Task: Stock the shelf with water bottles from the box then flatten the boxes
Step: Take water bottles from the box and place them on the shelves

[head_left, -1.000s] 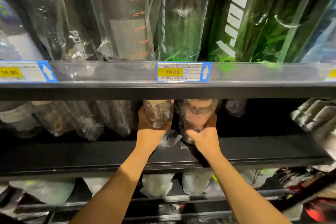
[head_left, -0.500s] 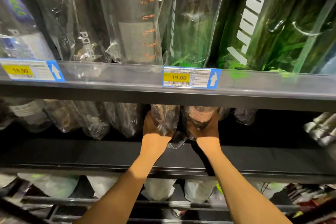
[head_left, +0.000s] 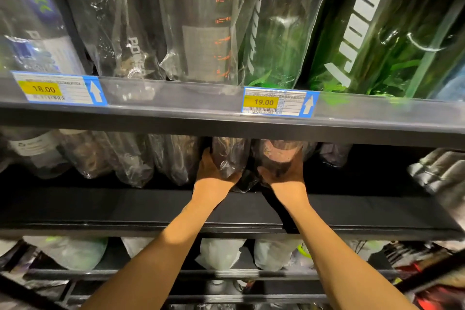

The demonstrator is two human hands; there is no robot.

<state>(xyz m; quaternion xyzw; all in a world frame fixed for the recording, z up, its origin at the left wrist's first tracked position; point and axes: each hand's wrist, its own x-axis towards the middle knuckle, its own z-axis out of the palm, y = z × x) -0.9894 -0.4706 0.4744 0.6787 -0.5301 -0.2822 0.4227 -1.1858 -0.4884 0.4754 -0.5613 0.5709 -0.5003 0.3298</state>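
Both my arms reach into the middle shelf (head_left: 151,206), a dark board. My left hand (head_left: 212,173) holds the base of a dark bottle wrapped in a clear plastic bag (head_left: 230,156). My right hand (head_left: 284,175) grips a second bagged bottle (head_left: 279,156) right beside it. Both bottles stand deep on the shelf, their tops hidden behind the shelf above. The box is not in view.
More bagged bottles (head_left: 120,158) line the same shelf to the left. The upper shelf rail (head_left: 176,108) carries price tags 18.00 (head_left: 44,88) and 19.00 (head_left: 263,102), with tall bagged bottles (head_left: 201,20) above. White bagged items (head_left: 221,254) sit on the shelf below. Wrapped goods (head_left: 440,173) lie at right.
My hands have pushed the two bagged bottles further back on the middle shelf, and the view has moved closer and tilted up slightly.
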